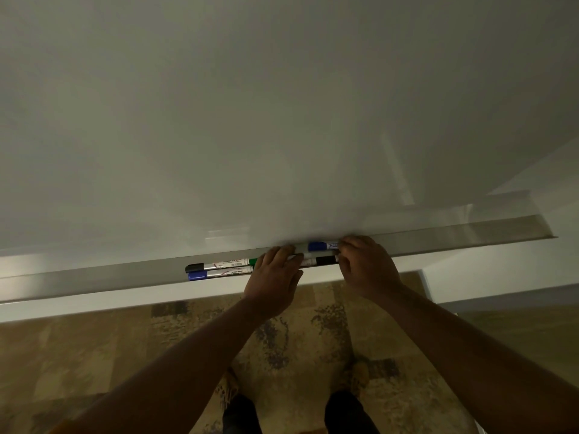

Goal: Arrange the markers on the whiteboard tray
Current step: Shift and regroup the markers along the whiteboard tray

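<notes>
Head view looked down along a whiteboard [282,104] that filled the upper two thirds of the frame. A grey whiteboard tray [94,281] ran beneath it from the lower left edge up to the right of the frame, with its right end at the middle right.

Left of centre, two markers lay side by side in the tray, lengthwise and touching. The rear one was a black-capped marker [219,264], cap to the left, with a green end toward the left hand. The front one was a blue-capped marker [219,273], cap also to the left.

Just right of these, the left hand [274,285] reached over the tray lip at centre frame. Its fingers [279,255] lay curled over the tray and covered the right ends of both left markers. Whether they gripped anything could not be told.

Between the hands, two more markers were visible. A second blue marker [322,246] lay at the back of the tray against the board, cap to the left. A second black marker [319,261] lay in front of it, near the lip.

Right of centre, the right hand [368,267] had its fingers [346,245] bent round the right ends of this pair. It held the second blue marker at its barrel.

Below the tray, a patterned carpet [94,355] covered the floor in the lower frame. Two feet [357,375] stood at the bottom centre.
</notes>
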